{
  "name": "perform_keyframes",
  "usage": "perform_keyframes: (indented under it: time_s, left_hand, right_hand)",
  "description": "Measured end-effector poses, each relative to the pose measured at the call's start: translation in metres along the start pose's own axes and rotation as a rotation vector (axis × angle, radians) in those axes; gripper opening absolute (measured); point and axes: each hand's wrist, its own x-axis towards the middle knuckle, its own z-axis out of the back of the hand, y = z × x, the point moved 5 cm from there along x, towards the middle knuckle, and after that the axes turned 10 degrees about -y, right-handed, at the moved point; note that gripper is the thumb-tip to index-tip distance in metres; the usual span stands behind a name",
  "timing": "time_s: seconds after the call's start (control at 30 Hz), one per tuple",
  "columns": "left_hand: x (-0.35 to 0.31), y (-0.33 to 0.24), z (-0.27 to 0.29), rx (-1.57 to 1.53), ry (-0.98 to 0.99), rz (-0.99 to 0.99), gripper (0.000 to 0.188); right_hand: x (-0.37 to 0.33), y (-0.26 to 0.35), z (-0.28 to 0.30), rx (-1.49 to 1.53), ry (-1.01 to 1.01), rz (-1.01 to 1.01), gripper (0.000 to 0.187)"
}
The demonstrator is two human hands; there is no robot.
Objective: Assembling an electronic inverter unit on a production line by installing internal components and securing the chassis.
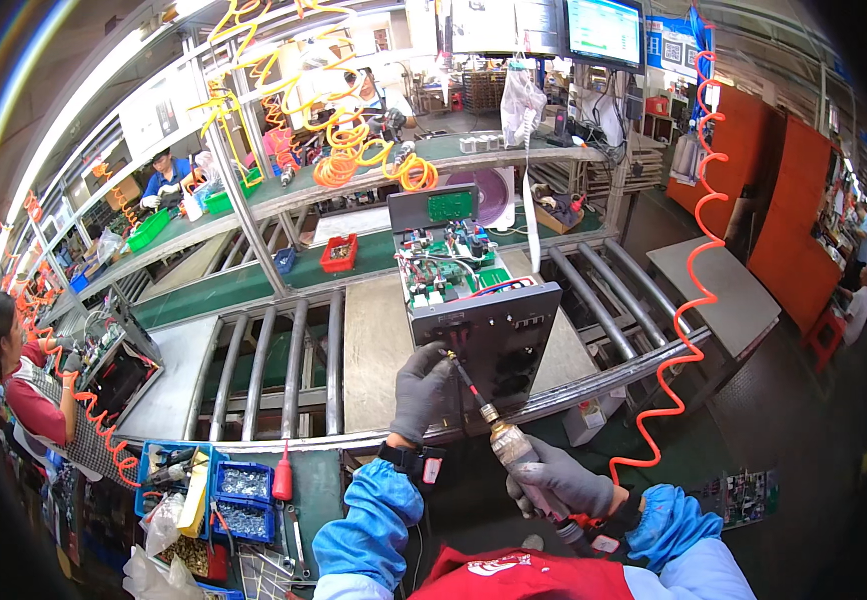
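My right hand (559, 480), in a grey glove, is wrapped round a pneumatic screwdriver (512, 447). Its long bit points up and left toward my left hand (421, 392). That hand, gloved too, pinches a small brass-coloured fastener (450, 354) at the bit's tip; its exact kind is too small to tell. Just behind them stands an open dark metal equipment case (544, 312), its panel with cutouts facing me. Green circuit boards (444, 260) and wires fill the inside, and a raised flap at the back carries another board (451, 206).
The case rests on a board over a roller conveyor (299, 365). Blue bins of screws (245, 482), a red bottle (283, 478) and wrenches (296, 535) lie at lower left. An orange coiled air hose (711, 240) hangs at right. A co-worker (39, 385) works at far left.
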Motion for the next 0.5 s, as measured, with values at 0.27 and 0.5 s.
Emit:
perform_keyframes:
  time_s: [0.27,0.5]
  left_hand:
    - [0.002,-0.005,0.002,0.228,-0.12,-0.085,0.01]
    - [-0.001,0.0,0.003,0.121,-0.107,-0.018,0.014]
  right_hand:
    - [0.012,0.0,-0.007,-0.045,-0.02,-0.027,0.05]
    - [0.023,0.002,-0.013,-0.024,-0.029,-0.009,0.047]
